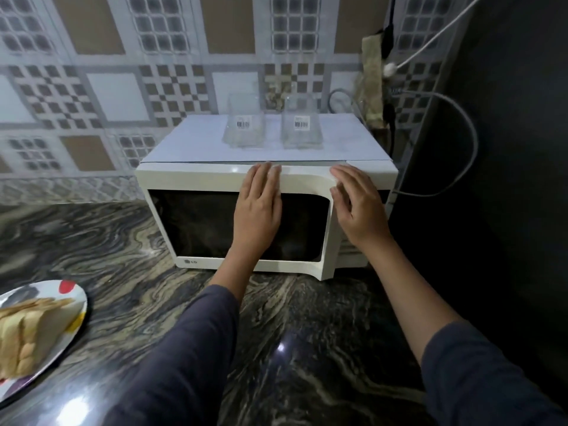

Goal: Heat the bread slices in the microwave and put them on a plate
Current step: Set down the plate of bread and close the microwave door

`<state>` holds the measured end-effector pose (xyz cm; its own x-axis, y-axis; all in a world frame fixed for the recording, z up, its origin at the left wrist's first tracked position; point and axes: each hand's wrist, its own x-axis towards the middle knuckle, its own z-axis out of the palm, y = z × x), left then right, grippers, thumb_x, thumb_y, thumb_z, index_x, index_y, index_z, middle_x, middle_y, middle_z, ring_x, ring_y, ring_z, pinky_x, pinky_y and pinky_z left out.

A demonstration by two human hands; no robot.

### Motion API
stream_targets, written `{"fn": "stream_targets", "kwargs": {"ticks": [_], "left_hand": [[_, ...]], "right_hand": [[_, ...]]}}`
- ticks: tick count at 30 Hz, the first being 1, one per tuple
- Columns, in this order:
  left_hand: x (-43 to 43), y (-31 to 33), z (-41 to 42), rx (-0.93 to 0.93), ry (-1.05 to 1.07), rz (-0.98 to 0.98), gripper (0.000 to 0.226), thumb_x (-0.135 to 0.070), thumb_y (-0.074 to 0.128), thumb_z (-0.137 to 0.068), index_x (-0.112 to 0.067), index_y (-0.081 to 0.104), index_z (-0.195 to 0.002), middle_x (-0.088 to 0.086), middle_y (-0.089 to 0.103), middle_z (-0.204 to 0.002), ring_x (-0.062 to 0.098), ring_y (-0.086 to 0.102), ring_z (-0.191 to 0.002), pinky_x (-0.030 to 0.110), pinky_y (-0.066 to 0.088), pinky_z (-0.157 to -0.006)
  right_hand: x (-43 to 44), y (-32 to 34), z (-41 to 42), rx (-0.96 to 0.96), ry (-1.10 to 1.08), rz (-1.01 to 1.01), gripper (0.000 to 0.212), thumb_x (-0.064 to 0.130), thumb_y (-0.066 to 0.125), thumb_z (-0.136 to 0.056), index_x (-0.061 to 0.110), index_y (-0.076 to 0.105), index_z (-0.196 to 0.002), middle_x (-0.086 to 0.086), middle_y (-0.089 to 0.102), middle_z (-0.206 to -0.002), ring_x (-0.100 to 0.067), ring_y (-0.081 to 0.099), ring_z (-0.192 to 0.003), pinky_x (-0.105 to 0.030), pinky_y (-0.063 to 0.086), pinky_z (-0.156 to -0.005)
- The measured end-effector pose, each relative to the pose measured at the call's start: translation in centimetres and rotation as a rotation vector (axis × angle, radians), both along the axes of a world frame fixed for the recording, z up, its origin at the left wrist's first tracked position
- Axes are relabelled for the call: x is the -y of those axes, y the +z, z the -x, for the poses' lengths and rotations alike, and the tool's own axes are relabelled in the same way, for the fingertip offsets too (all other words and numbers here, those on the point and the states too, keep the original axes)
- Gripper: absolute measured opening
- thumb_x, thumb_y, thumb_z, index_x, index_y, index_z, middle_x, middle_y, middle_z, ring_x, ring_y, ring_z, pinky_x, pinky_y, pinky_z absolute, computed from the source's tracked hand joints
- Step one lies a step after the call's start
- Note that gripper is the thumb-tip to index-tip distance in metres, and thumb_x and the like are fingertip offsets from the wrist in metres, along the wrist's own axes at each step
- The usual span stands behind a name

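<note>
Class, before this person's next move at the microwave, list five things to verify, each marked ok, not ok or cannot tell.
1. Left hand flat on microwave door: ok.
2. Right hand at the door's right edge: ok.
3. Bread slices loaded: not ok, on the plate at left.
4. Cavity empty: cannot tell, window dark.
5. Clear containers on top stand back from door: ok.
</note>
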<state>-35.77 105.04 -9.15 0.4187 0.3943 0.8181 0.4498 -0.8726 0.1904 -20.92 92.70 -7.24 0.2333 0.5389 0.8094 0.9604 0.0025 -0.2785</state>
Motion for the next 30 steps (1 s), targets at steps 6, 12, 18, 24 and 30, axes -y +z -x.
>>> {"fn": "stream_targets", "kwargs": {"ticks": [6,12,18,24,30], "left_hand": [[1.8,-0.9,-1.1,0.146,0.023,0.179,0.049,-0.015,0.044,-0.097,-0.007,0.032,-0.144,0.012,0.028,-0.152,0.023,0.016,-0.144,0.027,0.012,-0.119],[8.0,-7.4,-2.7,0.311,-0.181,0.615,0.046,-0.034,0.040,-0.094,-0.009,0.043,-0.133,0.007,0.043,-0.130,0.018,0.043,-0.124,0.031,0.037,-0.106],[9.0,-8.1,-5.9,0.113,-0.344,0.799,0.020,-0.031,0.036,-0.100,-0.023,0.048,-0.085,-0.006,0.049,-0.081,0.003,0.048,-0.075,0.022,0.038,-0.067],[8.3,-7.7,-6.8,0.093,-0.308,0.807,0.039,-0.027,0.037,-0.100,-0.004,0.042,-0.069,0.005,0.041,-0.064,0.013,0.037,-0.057,0.031,0.029,-0.055],[7.6,-7.8,-7.5,0.072,-0.272,0.792,0.035,-0.024,0.037,-0.100,-0.007,0.043,-0.070,0.003,0.043,-0.063,0.013,0.039,-0.056,0.029,0.029,-0.053]], "right_hand": [[-0.1,-0.4,-1.9,0.048,-0.100,0.093,0.064,0.050,0.032,-0.095,0.003,0.042,-0.137,-0.014,0.044,-0.143,-0.030,0.031,-0.138,-0.039,0.020,-0.115],[-0.4,-0.4,-2.6,0.137,-0.243,0.207,0.083,0.065,0.012,-0.090,0.005,0.026,-0.146,-0.011,0.028,-0.153,-0.027,0.022,-0.143,-0.035,0.007,-0.116],[-0.4,-0.6,-3.5,0.177,-0.277,0.170,0.087,0.069,0.016,-0.088,0.002,0.039,-0.138,-0.013,0.046,-0.141,-0.029,0.036,-0.134,-0.037,0.016,-0.114],[-1.0,-0.9,-3.8,0.186,-0.275,0.070,0.081,0.068,0.023,-0.087,0.003,0.050,-0.127,-0.013,0.054,-0.131,-0.029,0.045,-0.125,-0.038,0.021,-0.112],[-1.8,-1.2,-3.7,0.189,-0.309,-0.020,0.074,0.064,0.024,-0.090,0.003,0.054,-0.119,-0.013,0.060,-0.123,-0.026,0.046,-0.118,-0.038,0.025,-0.108]]}}
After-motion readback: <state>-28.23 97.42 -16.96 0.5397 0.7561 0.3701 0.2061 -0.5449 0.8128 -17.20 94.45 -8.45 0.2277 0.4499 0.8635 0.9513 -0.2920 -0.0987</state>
